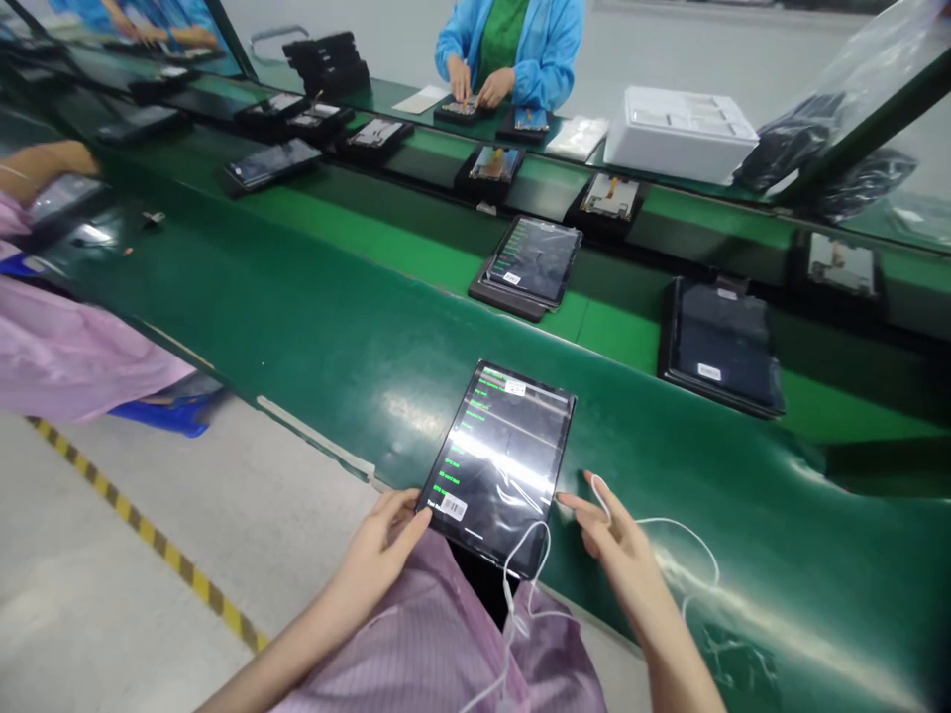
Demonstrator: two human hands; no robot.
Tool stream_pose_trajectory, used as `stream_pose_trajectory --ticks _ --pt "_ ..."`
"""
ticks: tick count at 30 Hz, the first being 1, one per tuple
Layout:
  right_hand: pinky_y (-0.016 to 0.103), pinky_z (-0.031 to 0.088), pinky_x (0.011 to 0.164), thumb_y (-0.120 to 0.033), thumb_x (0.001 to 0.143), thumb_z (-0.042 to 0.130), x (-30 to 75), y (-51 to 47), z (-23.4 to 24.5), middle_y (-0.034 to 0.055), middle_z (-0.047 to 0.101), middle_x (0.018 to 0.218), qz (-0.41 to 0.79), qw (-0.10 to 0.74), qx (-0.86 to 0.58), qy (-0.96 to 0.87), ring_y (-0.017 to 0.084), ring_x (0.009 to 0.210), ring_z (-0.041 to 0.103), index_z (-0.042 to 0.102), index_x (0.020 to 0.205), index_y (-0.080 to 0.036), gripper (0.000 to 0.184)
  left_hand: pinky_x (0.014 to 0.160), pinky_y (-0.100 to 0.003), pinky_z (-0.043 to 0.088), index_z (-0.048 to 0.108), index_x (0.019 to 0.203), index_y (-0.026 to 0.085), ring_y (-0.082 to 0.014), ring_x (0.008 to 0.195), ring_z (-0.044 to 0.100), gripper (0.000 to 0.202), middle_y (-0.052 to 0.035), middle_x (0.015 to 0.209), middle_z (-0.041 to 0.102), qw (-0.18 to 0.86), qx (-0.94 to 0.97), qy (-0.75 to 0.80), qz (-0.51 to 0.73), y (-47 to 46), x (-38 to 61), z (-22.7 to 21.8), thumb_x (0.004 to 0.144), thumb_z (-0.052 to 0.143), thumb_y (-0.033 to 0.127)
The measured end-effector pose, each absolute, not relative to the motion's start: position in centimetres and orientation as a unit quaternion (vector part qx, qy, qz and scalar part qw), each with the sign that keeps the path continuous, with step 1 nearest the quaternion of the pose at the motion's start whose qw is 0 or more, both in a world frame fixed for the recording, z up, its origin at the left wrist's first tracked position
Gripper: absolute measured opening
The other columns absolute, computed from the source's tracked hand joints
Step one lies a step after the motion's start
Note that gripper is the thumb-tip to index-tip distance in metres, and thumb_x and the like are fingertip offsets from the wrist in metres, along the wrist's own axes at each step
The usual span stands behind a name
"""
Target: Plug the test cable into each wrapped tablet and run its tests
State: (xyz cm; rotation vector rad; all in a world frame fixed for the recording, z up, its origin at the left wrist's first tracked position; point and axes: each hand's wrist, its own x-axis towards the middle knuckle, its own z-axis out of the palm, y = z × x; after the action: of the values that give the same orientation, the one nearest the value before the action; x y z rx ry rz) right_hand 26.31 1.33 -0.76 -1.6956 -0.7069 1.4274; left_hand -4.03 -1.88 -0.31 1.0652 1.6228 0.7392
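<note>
A tablet [499, 456] with green lines of text on a dark screen lies at the front edge of the green bench, its lower end over my lap. My left hand [390, 530] grips its lower left corner, thumb on the front. By the tablet's right edge, my right hand [605, 520] has a white earphone cord [680, 525] running between its fingers, with one fingertip at the edge. Another stretch of white cord [529, 535] loops over the tablet's lower right corner and hangs onto my lap. Where its plug sits, I cannot make out.
Beyond the bench, a green conveyor belt [401, 253] carries tablets [536, 259] and opened devices on black trays [609, 203]. Across it a co-worker in blue [512, 50] handles one. At left is another person's pink sleeve [81, 347]. A white box [680, 134] stands at the back.
</note>
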Motion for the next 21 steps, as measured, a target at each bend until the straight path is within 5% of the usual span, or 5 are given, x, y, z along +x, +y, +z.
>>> stream_pose_trajectory --ticks 6,12,14,17,21 --pt "0.027 0.03 0.045 -0.057 0.065 0.079 23.8 1.5 -1.7 0.0048 0.068 0.079 0.585 0.423 -0.636 -0.274 0.009 0.047 0.036 0.072 0.103 -0.019 0.054 0.087 -0.035 0.057 0.071 0.088 0.016 -0.0228 0.09 0.07 0.044 -0.0059 0.09 0.073 0.628 0.187 0.622 0.429 -1.1 -4.1 -0.2 0.07 0.081 0.055" --pt "0.025 0.022 0.044 -0.078 0.059 0.076 23.3 5.6 0.0 -0.0047 0.037 0.046 0.646 0.373 -0.581 -0.324 0.006 0.044 0.022 0.064 0.059 -0.015 0.064 0.084 -0.03 0.058 0.077 0.104 0.015 -0.0202 0.093 0.071 0.044 -0.0098 0.104 0.077 0.773 0.102 0.47 0.414 -0.2 -4.7 1.2 0.07 0.089 0.041" --pt "0.024 0.019 0.042 -0.081 0.056 0.076 23.3 7.2 0.4 -0.0058 0.033 0.044 0.659 0.356 -0.573 -0.332 0.005 0.043 0.018 0.062 0.055 -0.015 0.068 0.072 -0.026 0.059 0.079 0.103 0.014 -0.0178 0.08 0.071 0.046 -0.009 0.093 0.077 0.792 0.119 0.445 0.401 0.1 -4.5 0.9 0.068 0.091 0.042" --pt "0.021 0.02 0.04 -0.069 0.06 0.083 23.7 9.7 0.9 0.0 0.051 0.05 0.675 0.356 -0.563 -0.317 0.003 0.042 0.021 0.069 0.066 -0.012 0.059 0.053 -0.019 0.051 0.081 0.097 0.014 -0.0117 0.058 0.063 0.046 -0.004 0.071 0.074 0.769 0.121 0.456 0.432 0.9 -4.6 0.3 0.061 0.094 0.041" --pt "0.017 0.023 0.033 -0.029 0.077 0.075 23.6 14.5 2.1 0.0086 0.071 0.075 0.672 0.475 -0.549 -0.147 0.001 0.039 0.017 0.071 0.089 -0.015 0.019 0.058 -0.023 0.056 0.081 0.081 0.012 -0.0161 0.061 0.067 0.038 -0.0062 0.071 0.077 0.691 0.106 0.511 0.5 3.9 -6.6 0.5 0.053 0.094 0.034"
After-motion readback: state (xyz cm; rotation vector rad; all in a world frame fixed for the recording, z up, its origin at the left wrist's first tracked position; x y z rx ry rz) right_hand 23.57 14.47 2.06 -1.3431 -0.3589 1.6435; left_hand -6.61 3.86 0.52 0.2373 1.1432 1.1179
